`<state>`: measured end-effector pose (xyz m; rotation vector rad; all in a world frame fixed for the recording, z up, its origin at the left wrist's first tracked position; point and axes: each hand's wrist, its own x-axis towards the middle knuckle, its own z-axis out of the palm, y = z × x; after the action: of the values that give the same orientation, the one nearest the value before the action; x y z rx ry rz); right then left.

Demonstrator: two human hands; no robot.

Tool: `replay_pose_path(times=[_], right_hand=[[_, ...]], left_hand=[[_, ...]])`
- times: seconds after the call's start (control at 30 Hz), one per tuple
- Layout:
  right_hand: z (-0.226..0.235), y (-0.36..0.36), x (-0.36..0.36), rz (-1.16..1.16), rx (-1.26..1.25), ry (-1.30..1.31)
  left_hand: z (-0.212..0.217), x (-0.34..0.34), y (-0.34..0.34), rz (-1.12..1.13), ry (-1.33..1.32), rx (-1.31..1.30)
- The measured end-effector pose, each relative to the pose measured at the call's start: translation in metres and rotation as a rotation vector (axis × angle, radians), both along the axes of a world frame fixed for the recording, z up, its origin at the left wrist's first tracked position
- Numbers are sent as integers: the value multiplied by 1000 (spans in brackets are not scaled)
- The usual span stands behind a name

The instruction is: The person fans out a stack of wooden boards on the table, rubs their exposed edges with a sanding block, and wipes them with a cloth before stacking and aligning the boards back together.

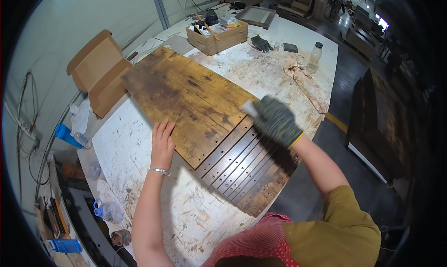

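Note:
A stack of wooden boards lies aslant on the white worktable, and the top board (186, 90) has a yellow-brown grain with dark patches. The lower boards (233, 160) are fanned toward me, showing dark strips with small holes along their edges. My left hand (163, 141) is bare, its fingers stretched out flat at the top board's left edge. A dark green patterned glove covers my right hand (277, 120), slightly blurred, at the board's near right corner. Its fingers are closed on a small whitish pad (250, 108) against that corner; the exact kind is unclear.
An open cardboard box (104, 74) stands left of the boards. Behind them is a carton (219, 39) of mixed items. A spare glove (261, 44), dark block (290, 47), bottle (314, 58) and stained cloth (305, 85) lie far right. More boards (379, 122) are stacked beyond the table (186, 220).

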<state>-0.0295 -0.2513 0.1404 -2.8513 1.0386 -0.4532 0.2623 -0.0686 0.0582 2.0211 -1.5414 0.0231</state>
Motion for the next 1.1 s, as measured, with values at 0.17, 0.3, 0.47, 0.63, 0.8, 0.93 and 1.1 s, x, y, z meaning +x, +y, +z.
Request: replay_pose_path(times=[0.17,0.3,0.47,0.63,0.8,0.93,1.1], right_hand=[[-10,-50,-29,-125,58,-94],[-26,-25,-22,190,-25,-195],[-6,-48,-41,-141,15,-94],[-18,20,-35,76,-48,-128],[-22,98,8,324,144,-112],[-41,155,33,598,177,-266],[-21,122,10,459,222,-263]], left_hand=[[0,-4,-9,-3,3,33],[2,-6,-5,-14,18,37],[-2,-2,-7,-17,8,18],[-1,-2,-4,-29,20,3],[-3,-5,-8,-29,32,-1],[-3,-6,-12,-45,35,-20],[-8,-3,-8,-28,33,-27]])
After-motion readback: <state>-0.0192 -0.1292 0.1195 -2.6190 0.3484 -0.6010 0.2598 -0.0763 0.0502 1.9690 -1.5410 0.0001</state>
